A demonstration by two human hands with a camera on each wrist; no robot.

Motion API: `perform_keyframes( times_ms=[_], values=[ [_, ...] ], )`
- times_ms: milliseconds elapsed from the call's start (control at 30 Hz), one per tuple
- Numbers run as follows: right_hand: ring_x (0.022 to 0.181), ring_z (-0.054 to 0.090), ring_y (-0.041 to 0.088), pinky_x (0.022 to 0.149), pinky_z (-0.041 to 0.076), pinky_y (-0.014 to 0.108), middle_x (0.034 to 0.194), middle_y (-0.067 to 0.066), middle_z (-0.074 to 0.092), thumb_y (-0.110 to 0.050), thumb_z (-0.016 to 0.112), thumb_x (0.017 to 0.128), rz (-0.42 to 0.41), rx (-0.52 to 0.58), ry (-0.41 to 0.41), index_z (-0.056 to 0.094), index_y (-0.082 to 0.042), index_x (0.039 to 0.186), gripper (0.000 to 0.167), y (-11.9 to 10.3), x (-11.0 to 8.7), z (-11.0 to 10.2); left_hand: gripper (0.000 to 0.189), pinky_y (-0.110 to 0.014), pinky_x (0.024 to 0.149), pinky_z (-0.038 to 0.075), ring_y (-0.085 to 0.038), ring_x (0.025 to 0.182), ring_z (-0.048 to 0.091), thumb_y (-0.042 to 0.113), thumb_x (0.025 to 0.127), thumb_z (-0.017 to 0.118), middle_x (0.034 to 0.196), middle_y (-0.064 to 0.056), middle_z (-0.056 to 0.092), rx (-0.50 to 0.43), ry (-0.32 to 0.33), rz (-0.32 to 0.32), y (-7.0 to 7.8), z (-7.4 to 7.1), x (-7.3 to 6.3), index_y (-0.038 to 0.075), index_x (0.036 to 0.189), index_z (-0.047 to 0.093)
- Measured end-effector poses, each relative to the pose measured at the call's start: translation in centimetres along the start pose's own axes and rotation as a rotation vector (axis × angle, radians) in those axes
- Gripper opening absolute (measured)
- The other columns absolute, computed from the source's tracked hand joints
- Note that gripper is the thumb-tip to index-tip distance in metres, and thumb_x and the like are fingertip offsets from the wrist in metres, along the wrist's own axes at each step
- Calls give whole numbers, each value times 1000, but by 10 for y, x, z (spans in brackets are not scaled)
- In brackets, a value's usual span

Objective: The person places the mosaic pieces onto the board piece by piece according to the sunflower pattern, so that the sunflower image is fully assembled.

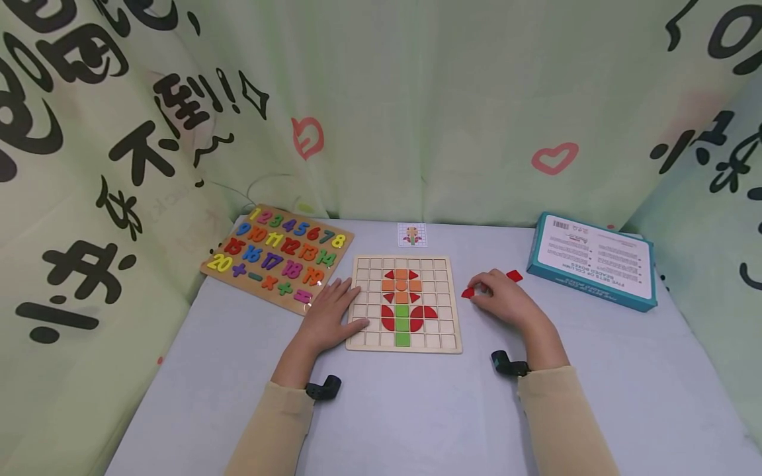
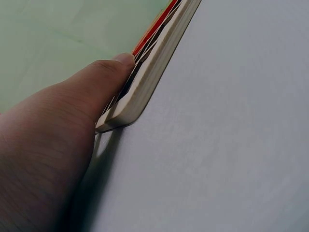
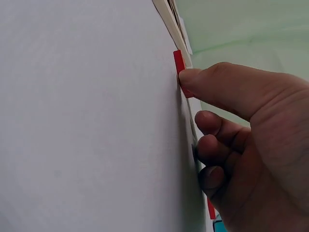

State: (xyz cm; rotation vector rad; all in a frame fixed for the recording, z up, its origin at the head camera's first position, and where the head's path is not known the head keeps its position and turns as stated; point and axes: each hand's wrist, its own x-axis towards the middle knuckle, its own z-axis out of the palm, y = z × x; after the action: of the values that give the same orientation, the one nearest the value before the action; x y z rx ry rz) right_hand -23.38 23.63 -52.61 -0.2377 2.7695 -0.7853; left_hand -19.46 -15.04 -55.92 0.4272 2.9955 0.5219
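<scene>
A wooden grid board point(image 1: 367, 340) lies mid-table, bearing a flower pattern of red, orange and green pieces. My left hand point(image 1: 326, 314) rests on its left edge with fingers spread; in the left wrist view the thumb point(image 2: 104, 79) lies over the board's rim point(image 2: 140, 99). To the right of the board, my right hand point(image 1: 506, 297) pinches a red piece point(image 1: 467, 293) between thumb and fingers. The right wrist view shows that red piece point(image 3: 180, 67) edge-on, the other fingers curled. A second red piece point(image 1: 514, 276) lies just beyond the right hand.
A board of coloured numbers point(image 1: 280, 254) sits at the left, close to the left hand. A small pattern card point(image 1: 412, 235) lies behind the grid board. At the right back is a teal box point(image 1: 592, 261). Printed curtains point(image 1: 428, 112) hang along the table's back.
</scene>
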Motion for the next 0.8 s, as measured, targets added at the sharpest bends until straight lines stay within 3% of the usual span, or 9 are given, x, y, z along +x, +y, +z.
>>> perform_keyframes(
  times_ms=[333,467,800],
  values=[
    [106,52,27,91,53,47,116,10,57,-29,69,90,13,14,37,63,-13,120,34,-2,1,1,81,-51,125,15,-26,154,17,67,87,57,164,-2,28,-3,5,8,0,1,0,23,153,39],
    [102,52,25,86,53,40,112,9,58,-30,70,91,-11,20,54,63,-13,116,31,-7,2,1,81,-51,125,15,-26,154,17,67,87,58,164,-2,29,-8,5,9,0,1,0,23,153,39],
    [94,53,22,74,52,28,101,6,58,-31,74,88,-76,61,23,63,-15,115,34,-49,8,6,81,-51,125,15,-27,154,17,66,87,58,164,-2,28,-15,4,8,1,-2,-1,22,152,40]
  ],
)
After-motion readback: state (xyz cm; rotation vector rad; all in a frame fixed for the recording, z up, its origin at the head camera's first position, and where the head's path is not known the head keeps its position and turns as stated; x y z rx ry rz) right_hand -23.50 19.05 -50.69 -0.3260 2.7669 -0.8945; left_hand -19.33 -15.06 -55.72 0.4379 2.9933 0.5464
